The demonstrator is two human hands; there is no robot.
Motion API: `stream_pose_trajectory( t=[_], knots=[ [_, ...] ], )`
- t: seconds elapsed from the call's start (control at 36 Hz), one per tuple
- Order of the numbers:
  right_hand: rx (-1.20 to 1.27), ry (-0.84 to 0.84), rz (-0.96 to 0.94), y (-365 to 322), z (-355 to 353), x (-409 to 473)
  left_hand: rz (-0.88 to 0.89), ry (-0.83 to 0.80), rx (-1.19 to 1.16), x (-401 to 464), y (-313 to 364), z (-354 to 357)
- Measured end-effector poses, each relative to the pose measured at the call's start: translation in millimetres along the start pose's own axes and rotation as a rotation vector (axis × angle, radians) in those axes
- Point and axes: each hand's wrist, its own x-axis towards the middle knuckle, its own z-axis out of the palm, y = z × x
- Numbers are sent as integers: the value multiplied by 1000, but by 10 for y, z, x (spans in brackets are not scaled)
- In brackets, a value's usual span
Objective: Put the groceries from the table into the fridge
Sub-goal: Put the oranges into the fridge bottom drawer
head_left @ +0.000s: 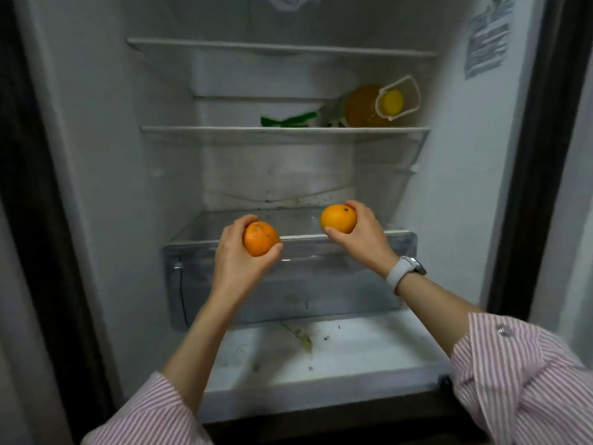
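The fridge [138, 187] stands open in front of me. My left hand [237, 261] grips an orange [259, 238] just in front of the clear drawer's [288, 284] upper edge. My right hand [362, 236] grips a second orange [338, 218], held a little higher and further in, above the glass cover over that drawer. A white watch sits on my right wrist. Both arms wear striped pink sleeves.
On the middle shelf [224, 130] lies a bottle of orange liquid [365, 106] with a yellow cap and white handle, beside a green and white packet [288, 119]. The top shelf [282, 48] carries nothing I can see. The fridge floor [337, 348] shows crumbs and a green scrap.
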Motion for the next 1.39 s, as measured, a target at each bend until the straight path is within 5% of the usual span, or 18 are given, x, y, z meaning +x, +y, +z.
stream_pose_trajectory(
  t=[0.31,0.47,0.61,0.69,1.03,1.25,1.39],
  knots=[
    [-184,-231,-62,204,543,672,-41,79,136,374,-296,12],
    [-319,-204,-193,249,453,575,-22,74,116,413,-339,58],
    [-380,82,-461,311,416,198,17,62,94,398,-378,105],
    [-520,-38,-526,412,455,7,21,45,87,382,-399,115],
    [-489,-142,-444,283,266,-79,23,48,22,366,-234,-26],
    [-150,-543,-185,-123,-215,17,55,-80,60,424,61,-273],
    [-77,-655,-184,-253,-399,-97,81,-149,94,401,158,-314]
  ],
)
